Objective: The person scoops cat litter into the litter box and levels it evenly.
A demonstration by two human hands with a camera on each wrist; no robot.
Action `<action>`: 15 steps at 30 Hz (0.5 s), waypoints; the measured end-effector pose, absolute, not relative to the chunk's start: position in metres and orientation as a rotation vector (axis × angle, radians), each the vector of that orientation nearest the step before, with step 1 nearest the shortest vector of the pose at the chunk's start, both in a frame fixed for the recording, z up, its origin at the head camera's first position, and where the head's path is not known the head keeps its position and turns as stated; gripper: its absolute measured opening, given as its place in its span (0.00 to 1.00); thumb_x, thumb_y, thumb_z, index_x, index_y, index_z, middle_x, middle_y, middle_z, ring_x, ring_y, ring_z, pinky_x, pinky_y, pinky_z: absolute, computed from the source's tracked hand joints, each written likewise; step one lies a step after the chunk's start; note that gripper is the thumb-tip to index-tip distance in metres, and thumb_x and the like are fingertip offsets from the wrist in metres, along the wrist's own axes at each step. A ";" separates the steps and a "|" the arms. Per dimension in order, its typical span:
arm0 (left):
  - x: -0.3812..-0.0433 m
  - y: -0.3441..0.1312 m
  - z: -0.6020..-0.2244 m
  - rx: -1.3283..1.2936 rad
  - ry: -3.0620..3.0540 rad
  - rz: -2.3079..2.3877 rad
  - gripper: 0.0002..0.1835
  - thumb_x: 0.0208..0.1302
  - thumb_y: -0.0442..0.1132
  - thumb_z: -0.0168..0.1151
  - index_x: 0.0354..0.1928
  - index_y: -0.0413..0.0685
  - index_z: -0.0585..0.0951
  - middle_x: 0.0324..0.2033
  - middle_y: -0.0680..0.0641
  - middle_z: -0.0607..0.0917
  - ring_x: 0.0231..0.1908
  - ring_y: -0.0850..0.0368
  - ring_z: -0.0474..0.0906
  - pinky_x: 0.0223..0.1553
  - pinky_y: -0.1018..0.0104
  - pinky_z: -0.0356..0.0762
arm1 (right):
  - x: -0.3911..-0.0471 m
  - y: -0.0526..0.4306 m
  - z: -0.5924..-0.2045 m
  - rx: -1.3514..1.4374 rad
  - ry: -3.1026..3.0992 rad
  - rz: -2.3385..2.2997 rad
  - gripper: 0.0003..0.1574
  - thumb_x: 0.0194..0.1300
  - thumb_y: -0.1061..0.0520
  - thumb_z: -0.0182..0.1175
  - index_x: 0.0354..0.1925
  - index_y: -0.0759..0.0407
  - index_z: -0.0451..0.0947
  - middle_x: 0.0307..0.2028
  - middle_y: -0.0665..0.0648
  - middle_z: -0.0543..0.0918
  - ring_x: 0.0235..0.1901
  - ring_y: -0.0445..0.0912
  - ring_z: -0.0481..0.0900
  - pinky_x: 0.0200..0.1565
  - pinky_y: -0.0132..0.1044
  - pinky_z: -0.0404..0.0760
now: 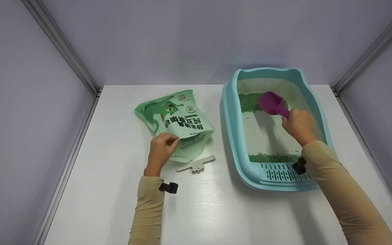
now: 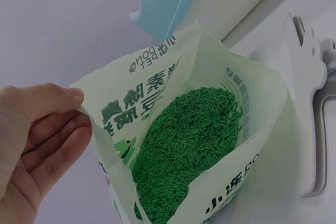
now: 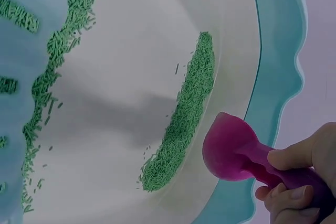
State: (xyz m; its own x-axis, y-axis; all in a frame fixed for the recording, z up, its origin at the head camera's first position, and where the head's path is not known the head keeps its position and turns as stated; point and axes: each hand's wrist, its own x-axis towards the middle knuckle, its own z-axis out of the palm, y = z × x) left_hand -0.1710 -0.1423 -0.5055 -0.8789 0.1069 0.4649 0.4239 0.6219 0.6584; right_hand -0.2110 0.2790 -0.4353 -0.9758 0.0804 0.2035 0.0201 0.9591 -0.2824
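My left hand [image 1: 162,148] pinches the edge of an opened green bag [image 1: 182,112] between thumb and fingertips. In the left wrist view the bag's mouth gapes, and green cat litter pellets [image 2: 184,145] fill its inside. With my right hand [image 1: 299,126] I grip the handle of a magenta scoop [image 1: 270,102], held over the blue litter box [image 1: 231,129]. The right wrist view shows the scoop [image 3: 228,148] from its rounded underside. A band of green pellets [image 3: 186,119] lies along one end of the box floor, and more pellets [image 1: 271,158] gather beside the slotted step.
A pale clip [image 1: 196,165] lies on the white table [image 1: 196,211], just in front of the bag's mouth. Grey-lilac panels [image 1: 199,41] stand behind the table and at both sides. The box's raised rim surrounds the right forearm's working area.
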 end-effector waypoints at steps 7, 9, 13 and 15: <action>-0.172 -0.143 -0.506 -0.425 -2.471 -1.119 0.03 0.59 0.32 0.67 0.33 0.40 0.86 0.28 0.43 0.86 0.29 0.52 0.84 0.33 0.63 0.85 | -0.200 0.274 -0.434 -0.062 -2.915 0.538 0.17 0.63 0.60 0.56 0.28 0.76 0.74 0.19 0.66 0.72 0.19 0.51 0.64 0.19 0.36 0.58; -0.172 -0.143 -0.506 -0.423 -2.470 -1.127 0.02 0.59 0.32 0.67 0.33 0.40 0.86 0.28 0.42 0.86 0.29 0.52 0.84 0.33 0.63 0.85 | -0.197 0.273 -0.434 -0.073 -2.933 0.561 0.17 0.64 0.59 0.56 0.31 0.77 0.74 0.21 0.67 0.73 0.20 0.52 0.65 0.19 0.35 0.58; -0.172 -0.142 -0.506 -0.412 -2.473 -1.146 0.03 0.59 0.32 0.66 0.32 0.39 0.86 0.29 0.42 0.86 0.29 0.52 0.84 0.33 0.63 0.85 | -0.193 0.273 -0.432 -0.087 -2.959 0.604 0.19 0.65 0.59 0.56 0.35 0.79 0.75 0.23 0.69 0.75 0.21 0.52 0.67 0.20 0.34 0.61; -0.172 -0.142 -0.506 -0.411 -2.471 -1.151 0.03 0.59 0.32 0.67 0.32 0.39 0.86 0.29 0.42 0.86 0.29 0.52 0.84 0.33 0.63 0.85 | -0.190 0.273 -0.431 -0.081 -2.959 0.620 0.19 0.65 0.59 0.56 0.35 0.79 0.75 0.23 0.69 0.75 0.21 0.52 0.68 0.20 0.33 0.61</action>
